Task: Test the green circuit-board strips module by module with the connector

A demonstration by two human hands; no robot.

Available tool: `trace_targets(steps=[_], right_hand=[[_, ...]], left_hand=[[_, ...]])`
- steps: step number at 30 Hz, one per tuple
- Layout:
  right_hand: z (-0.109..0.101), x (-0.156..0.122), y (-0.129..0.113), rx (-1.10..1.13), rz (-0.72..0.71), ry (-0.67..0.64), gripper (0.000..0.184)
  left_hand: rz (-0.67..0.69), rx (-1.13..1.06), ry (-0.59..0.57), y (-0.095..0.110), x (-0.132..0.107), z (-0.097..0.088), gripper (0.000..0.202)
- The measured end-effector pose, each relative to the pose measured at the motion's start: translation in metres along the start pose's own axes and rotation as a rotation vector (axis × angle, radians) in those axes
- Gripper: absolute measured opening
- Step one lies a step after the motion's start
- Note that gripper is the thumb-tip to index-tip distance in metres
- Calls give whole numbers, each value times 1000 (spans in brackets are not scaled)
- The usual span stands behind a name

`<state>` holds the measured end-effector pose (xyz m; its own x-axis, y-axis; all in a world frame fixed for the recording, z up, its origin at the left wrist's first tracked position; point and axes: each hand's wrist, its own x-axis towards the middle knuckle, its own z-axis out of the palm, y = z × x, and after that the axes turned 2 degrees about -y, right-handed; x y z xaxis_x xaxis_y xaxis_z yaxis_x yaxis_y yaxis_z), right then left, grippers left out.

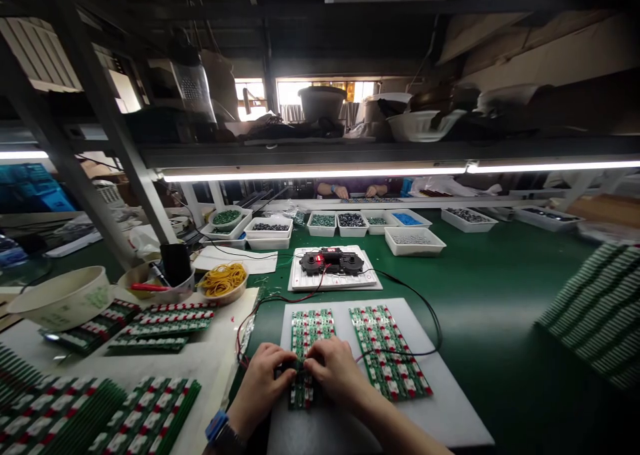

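Note:
Both my left hand (pixel 260 381) and my right hand (pixel 335 371) grip a green circuit board panel (pixel 306 331) from either side, their fingers meeting near its middle. The panel lies on a white mat (pixel 445 381), and the hands hide its lower middle. To the right of my right hand lies a second green panel (pixel 387 351) with red and white components. A black and red wire (pixel 400 355) crosses that panel's lower part. Farther ahead stands a black test fixture (pixel 330 263) with a small red display.
Stacked green panels (pixel 155 328) cover a white sheet on the left, and another stack (pixel 595 308) sits at right. White trays (pixel 414 241) of small parts line the green bench. A bowl of yellow rubber bands (pixel 223 280) stands nearby. A co-worker's hands (pixel 353 190) rest beyond, under a low shelf.

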<state>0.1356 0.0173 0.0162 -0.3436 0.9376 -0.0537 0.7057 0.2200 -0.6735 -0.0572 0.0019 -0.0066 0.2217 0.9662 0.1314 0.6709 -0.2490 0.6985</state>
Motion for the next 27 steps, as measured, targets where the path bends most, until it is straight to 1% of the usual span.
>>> trace_targets(steps=[6, 11, 15, 17, 19, 24, 27], right_hand=[[0, 4, -1, -35, 10, -2, 15], [-2, 7, -5, -79, 34, -24, 14], [1, 3, -1, -109, -29, 13, 13], [2, 2, 2, -78, -52, 38, 12], [0, 5, 3, -23, -44, 40, 11], [-6, 23, 2, 70, -32, 34, 13], [-6, 31, 3, 81, -24, 49, 11]], left_hand=[[-3, 33, -9, 3, 1, -1, 20], [-9, 125, -16, 11, 3, -3, 18], [25, 230, 12, 16, -1, -2, 17], [49, 267, 30, 17, -2, -2, 19], [56, 278, 30, 18, 0, -4, 20], [-2, 259, 23, 19, 14, -11, 18], [-19, 257, 34, 17, 20, -11, 18]])
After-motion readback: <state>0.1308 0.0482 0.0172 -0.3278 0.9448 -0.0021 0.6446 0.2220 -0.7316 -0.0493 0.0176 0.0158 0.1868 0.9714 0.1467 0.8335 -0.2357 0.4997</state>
